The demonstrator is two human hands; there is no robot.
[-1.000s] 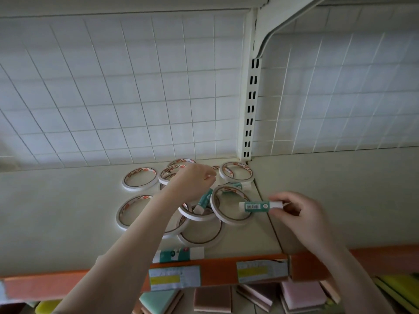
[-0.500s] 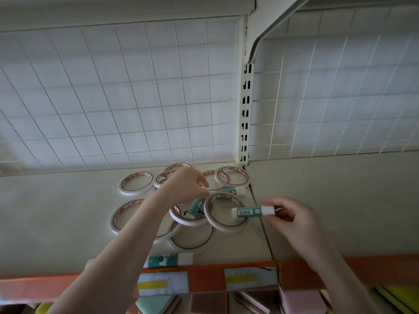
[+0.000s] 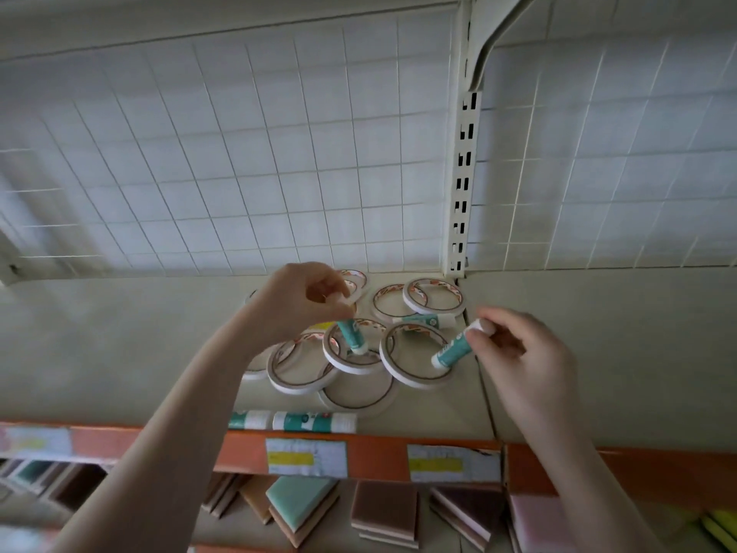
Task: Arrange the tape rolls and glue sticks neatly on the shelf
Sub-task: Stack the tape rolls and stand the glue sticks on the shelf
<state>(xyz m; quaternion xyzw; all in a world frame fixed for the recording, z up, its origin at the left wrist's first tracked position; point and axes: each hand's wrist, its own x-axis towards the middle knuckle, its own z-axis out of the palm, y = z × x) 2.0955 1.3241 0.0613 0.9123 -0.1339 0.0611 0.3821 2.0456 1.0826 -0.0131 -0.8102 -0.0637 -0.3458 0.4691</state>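
On the shelf (image 3: 119, 353), just in front of the wire grid (image 3: 239, 153), we are working over a jumbled pile of tape rolls (image 3: 414, 361) with glue sticks scattered through it. Our left hand (image 3: 303, 301) is pinching one glue stick (image 3: 351, 335) by its top end, the teal barrel hanging down at five o'clock into the ring of a roll. Our right hand (image 3: 522, 353) is gripping a second stick (image 3: 454, 349) by its white end, the teal body pointing to eight o'clock over the rim of the nearest roll.

So both hands are closed on a stick each, and the rolls are lying flat and overlapping between them, some at twelve o'clock by the upright (image 3: 462, 173). A third stick (image 3: 426, 320) is lying among the far rolls. Two more sticks (image 3: 315, 422) are lying end to end at six o'clock, against the orange edge strip (image 3: 379, 453).

We judge that we are in the sorting step: pulling sticks clear of the rolls before any lining up. Next, we reckon, both sticks need setting down together on bare shelf, perhaps beside the pair at the front edge, all pointing one way. That calls for lifting them clear without snagging a ring and dragging the pile. The rolls themselves are not yet stacked.
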